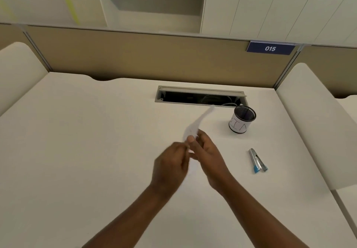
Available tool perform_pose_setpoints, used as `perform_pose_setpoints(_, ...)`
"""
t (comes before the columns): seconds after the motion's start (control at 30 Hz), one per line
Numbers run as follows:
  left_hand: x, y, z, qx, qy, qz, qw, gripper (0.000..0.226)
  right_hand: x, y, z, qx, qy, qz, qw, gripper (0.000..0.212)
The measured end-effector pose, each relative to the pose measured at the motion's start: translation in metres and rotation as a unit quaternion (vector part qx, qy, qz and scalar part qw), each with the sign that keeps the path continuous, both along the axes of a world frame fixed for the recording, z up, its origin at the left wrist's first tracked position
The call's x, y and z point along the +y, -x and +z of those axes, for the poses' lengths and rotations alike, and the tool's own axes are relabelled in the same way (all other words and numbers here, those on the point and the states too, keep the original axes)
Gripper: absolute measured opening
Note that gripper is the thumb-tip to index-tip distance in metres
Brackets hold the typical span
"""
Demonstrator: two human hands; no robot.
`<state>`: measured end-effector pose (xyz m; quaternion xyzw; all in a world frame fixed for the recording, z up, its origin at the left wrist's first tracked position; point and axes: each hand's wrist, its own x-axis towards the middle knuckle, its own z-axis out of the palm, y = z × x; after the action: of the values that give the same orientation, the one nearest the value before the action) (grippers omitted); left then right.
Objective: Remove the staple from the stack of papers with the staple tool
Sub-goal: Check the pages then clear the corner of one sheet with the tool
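Both hands pinch stack of papers (195, 127) above desk (87, 131): left hand (171, 162), right hand (207, 155). Staple tool (257, 160) lies untouched right; keep stapled corner exposed, left grip firm, right frees to fetch tool

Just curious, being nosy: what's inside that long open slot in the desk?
Inside the slot it is mostly dark. A few pale cables loop near its right end. The raised flap and shadow hide the rest, and the papers held up by both hands cover a bit of its front edge.
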<state>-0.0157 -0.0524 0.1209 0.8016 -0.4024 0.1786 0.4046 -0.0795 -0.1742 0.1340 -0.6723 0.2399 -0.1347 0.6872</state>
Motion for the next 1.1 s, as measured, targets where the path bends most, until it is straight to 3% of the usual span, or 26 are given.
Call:
perform_pose_setpoints(0.07,-0.008,0.015,-0.004,-0.037,-0.045,-0.041,0.997,0.018,0.001,-0.002,0.002,0.001,0.014,-0.042,0.999,0.032)
perform_pose_setpoints(0.13,-0.009,0.019,-0.008,-0.029,-0.054,-0.060,0.996,0.031,-0.011,0.003,0.003,0.005,0.021,-0.073,0.997,0.023)
perform_pose_setpoints(0.3,0.003,-0.022,-0.002,0.145,0.095,0.038,0.984,0.044,-0.057,0.018,0.017,-0.003,-0.030,0.014,0.999,0.024)
perform_pose_setpoints(0.37,0.007,-0.052,0.001,0.294,0.109,0.074,0.947,0.060,-0.072,0.022,0.026,0.006,-0.034,0.036,0.999,0.027)
perform_pose_setpoints(0.4,0.007,-0.065,0.006,0.390,0.115,0.055,0.912,0.062,-0.077,0.022,0.029,0.011,-0.038,0.044,0.998,0.027)
perform_pose_setpoints(0.47,0.007,-0.086,0.012,0.520,0.144,-0.027,0.842,0.042,-0.084,0.021,0.036,0.017,-0.045,0.055,0.997,0.027)
perform_pose_setpoints(0.5,0.008,-0.094,0.014,0.533,0.153,-0.049,0.831,0.028,-0.086,0.021,0.038,0.020,-0.045,0.056,0.997,0.026)
perform_pose_setpoints(0.57,0.009,-0.103,0.017,0.518,0.148,-0.056,0.841,0.011,-0.090,0.020,0.040,0.030,-0.038,0.042,0.998,0.023)
perform_pose_setpoints(0.73,0.004,-0.099,0.019,0.460,0.109,0.018,0.881,0.005,-0.090,0.021,0.043,0.046,-0.023,0.027,0.998,0.023)
perform_pose_setpoints(0.77,0.003,-0.096,0.020,0.419,0.088,0.065,0.901,0.010,-0.088,0.021,0.044,0.054,0.002,0.013,0.998,0.023)
perform_pose_setpoints(0.83,-0.001,-0.084,0.027,0.341,0.063,0.117,0.931,0.027,-0.081,0.019,0.046,0.082,0.156,-0.026,0.984,0.022)
perform_pose_setpoints(0.9,-0.006,-0.068,0.040,0.358,0.060,0.052,0.930,0.037,-0.063,0.017,0.048,0.105,0.356,-0.048,0.927,0.027)
perform_pose_setpoints(1.0,-0.023,-0.040,0.057,0.427,0.048,-0.060,0.901,0.058,-0.019,0.014,0.042,0.118,0.539,-0.027,0.834,0.050)
perform_pose_setpoints(1.03,-0.028,-0.032,0.058,0.413,0.039,-0.060,0.908,0.057,-0.005,0.014,0.036,0.114,0.569,-0.009,0.814,0.056)
perform_pose_setpoints(1.1,-0.036,-0.024,0.055,0.353,0.024,-0.021,0.935,0.033,0.013,0.012,0.026,0.112,0.584,0.006,0.804,0.059)
